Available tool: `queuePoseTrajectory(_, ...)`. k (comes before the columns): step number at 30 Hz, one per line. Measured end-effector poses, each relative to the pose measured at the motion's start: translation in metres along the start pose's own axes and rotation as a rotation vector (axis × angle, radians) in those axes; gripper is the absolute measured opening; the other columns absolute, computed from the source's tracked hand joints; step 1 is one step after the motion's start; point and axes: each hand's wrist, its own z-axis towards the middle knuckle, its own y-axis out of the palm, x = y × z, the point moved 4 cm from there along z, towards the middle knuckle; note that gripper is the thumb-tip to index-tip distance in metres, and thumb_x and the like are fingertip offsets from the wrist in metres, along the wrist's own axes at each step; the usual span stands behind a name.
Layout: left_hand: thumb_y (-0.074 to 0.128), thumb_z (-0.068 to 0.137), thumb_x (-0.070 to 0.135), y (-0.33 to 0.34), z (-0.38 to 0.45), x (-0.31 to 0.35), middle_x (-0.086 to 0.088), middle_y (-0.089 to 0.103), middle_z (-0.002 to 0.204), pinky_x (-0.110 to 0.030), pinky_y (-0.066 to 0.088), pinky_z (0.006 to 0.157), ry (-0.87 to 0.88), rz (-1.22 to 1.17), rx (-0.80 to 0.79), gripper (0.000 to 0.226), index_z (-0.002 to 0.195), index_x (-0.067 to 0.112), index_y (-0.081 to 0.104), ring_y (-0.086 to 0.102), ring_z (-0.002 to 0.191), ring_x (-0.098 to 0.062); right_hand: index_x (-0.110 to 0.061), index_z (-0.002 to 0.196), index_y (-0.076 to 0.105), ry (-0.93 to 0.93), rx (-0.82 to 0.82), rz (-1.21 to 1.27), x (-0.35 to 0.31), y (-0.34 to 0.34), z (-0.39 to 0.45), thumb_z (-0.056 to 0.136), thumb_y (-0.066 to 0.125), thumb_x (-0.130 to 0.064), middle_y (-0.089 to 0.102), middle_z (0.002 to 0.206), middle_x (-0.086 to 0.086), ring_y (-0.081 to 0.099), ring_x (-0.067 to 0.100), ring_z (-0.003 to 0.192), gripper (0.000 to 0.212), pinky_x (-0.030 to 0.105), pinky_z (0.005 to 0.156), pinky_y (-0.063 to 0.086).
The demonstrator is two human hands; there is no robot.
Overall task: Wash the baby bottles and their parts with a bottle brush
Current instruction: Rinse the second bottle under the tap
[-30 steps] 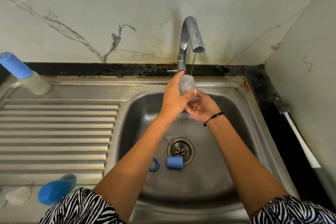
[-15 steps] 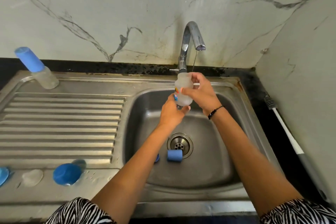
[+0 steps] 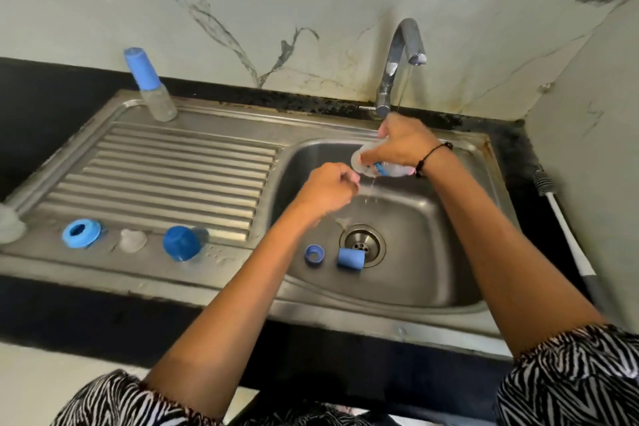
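My right hand grips a clear baby bottle, tipped on its side over the sink basin. Water runs out of the bottle into the basin. A thin stream falls from the tap behind my right hand. Just left of the bottle and lower, my left hand has curled fingers with nothing visible in them. A small blue ring and a blue cap lie on the basin floor beside the drain. The white-handled bottle brush lies on the black counter at the right.
On the drainboard's front edge sit a blue collar ring, a clear nipple and a blue cap. A capped bottle stands at the back left. A clear item shows at the left edge.
My right hand has tipped the bottle from upright onto its side, and water pours out. My left hand has come off the bottle and moved down and left. The view shifted left.
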Motion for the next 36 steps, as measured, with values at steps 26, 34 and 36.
queuePoseTrajectory(26,0.053,0.092,0.009,-0.070,-0.031,-0.016,-0.001,0.065,0.104,-0.021,0.040,0.080,0.033,0.193,0.378,0.020,0.106,0.014,0.067,0.058,0.098,-0.015,-0.007,0.120,0.043,-0.215,0.296,0.160,-0.059,0.061,-0.007,0.074,0.075,-0.038,0.061,0.105,0.016,0.060,0.034,0.092,0.065,0.043,0.076,0.051)
queuePoseTrajectory(34,0.054,0.091,0.011,-0.251,-0.046,-0.091,-0.012,0.068,0.101,-0.028,0.043,0.076,-0.007,0.192,0.440,0.022,0.109,0.011,0.068,0.062,0.098,-0.026,-0.016,0.120,0.053,-0.458,0.244,0.241,-0.253,0.106,0.043,0.072,0.078,-0.033,0.048,0.116,0.013,0.045,0.028,0.108,0.057,0.030,0.091,0.037)
queuePoseTrajectory(36,0.052,0.091,0.009,-0.300,-0.050,-0.112,-0.017,0.067,0.103,-0.033,0.046,0.082,-0.058,0.221,0.452,0.022,0.107,0.006,0.067,0.061,0.101,-0.031,-0.018,0.121,0.051,-0.529,0.191,0.233,-0.312,0.130,0.060,0.072,0.077,-0.030,0.050,0.115,0.013,0.045,0.027,0.105,0.056,0.032,0.089,0.039)
